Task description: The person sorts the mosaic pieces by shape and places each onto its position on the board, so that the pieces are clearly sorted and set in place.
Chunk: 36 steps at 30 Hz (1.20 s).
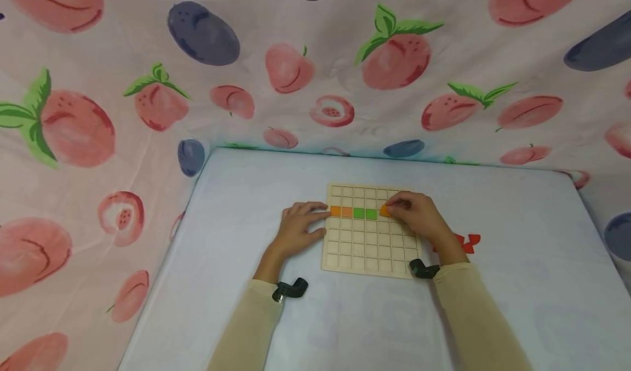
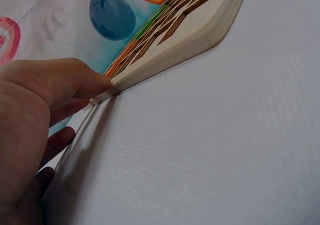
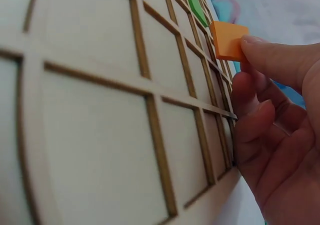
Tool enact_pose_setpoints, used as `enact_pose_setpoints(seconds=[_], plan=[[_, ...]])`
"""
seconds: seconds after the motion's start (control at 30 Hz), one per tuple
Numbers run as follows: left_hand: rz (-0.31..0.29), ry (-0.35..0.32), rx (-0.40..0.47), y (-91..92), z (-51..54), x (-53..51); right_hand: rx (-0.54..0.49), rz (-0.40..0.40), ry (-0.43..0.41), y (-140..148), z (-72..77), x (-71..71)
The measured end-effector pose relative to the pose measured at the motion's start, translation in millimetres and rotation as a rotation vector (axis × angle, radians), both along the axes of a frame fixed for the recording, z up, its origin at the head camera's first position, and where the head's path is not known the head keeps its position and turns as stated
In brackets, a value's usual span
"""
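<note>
A wooden grid board (image 1: 365,250) lies on the table. One row holds an orange tile (image 1: 336,211), a lighter orange tile (image 1: 347,212) and two green tiles (image 1: 365,213), side by side. My right hand (image 1: 419,212) pinches an orange square tile (image 3: 230,41) between thumb and fingers, just above the board, right of the green tiles. My left hand (image 1: 297,228) touches the board's left edge with extended fingers; in the left wrist view the left hand (image 2: 45,105) has its thumb against the wooden rim (image 2: 165,67).
Red pieces (image 1: 471,243) lie on the white table (image 1: 222,283) right of the board, partly hidden by the right forearm. Fruit-printed cloth (image 1: 296,26) hangs behind the table and at its left. A dark band sits on each wrist.
</note>
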<state>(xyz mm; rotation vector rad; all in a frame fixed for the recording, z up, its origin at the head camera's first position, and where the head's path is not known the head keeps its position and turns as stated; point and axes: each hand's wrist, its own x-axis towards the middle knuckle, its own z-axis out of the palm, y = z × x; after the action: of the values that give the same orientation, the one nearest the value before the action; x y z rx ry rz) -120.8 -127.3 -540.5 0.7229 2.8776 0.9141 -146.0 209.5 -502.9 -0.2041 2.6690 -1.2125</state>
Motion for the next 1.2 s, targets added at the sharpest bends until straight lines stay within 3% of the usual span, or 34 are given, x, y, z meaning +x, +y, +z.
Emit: enact_pose_setpoints(seconds=[0.83, 1.2], plan=[[-0.006, 0.006, 0.012, -0.5, -1.4, -0.6, 0.031, 0.044, 0.019, -2.5, -11.8, -0.9], [-0.003, 0.01, 0.009, -0.1, -1.1, -0.7, 0.007, 0.053, -0.09, 2.4, -8.1, -1.7]])
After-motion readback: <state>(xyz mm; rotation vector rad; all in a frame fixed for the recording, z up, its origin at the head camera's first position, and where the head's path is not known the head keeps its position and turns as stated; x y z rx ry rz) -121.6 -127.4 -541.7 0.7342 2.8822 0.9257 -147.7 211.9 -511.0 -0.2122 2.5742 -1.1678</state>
